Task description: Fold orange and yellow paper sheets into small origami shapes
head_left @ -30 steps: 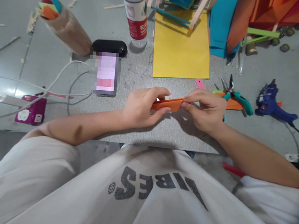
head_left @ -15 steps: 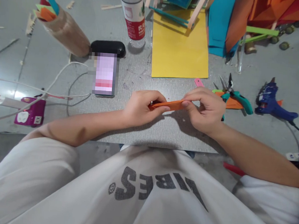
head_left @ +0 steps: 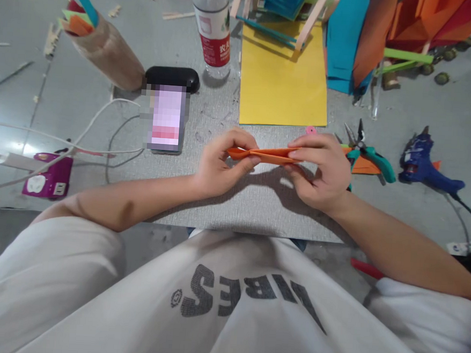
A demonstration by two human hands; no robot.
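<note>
A folded strip of orange paper (head_left: 275, 154) is held up between my two hands, just above the grey table. My left hand (head_left: 226, 160) pinches its left part between thumb and fingers, and a short end sticks out inside the palm. At the other end, my right hand (head_left: 320, 166) grips the paper with thumb and fingertips. Its layers stand a little apart in the middle. Past my right hand lie teal-handled pliers (head_left: 377, 160) on another orange piece (head_left: 363, 165). A small pink item (head_left: 311, 130) peeks out beyond my right fingers.
Yellow paper sheets (head_left: 284, 88) lie ahead with a wooden stick frame (head_left: 309, 20) on them. A water bottle (head_left: 213, 32), a phone (head_left: 167, 118) and a black case (head_left: 172, 78) are left of them. A blue glue gun (head_left: 430, 163) with its cord lies right; white cables (head_left: 94, 118) cross the left.
The orange paper's layers have spread apart in the middle. My right fingers have straightened and shifted along it, and my left hand has risen slightly. The whole view has shifted a little.
</note>
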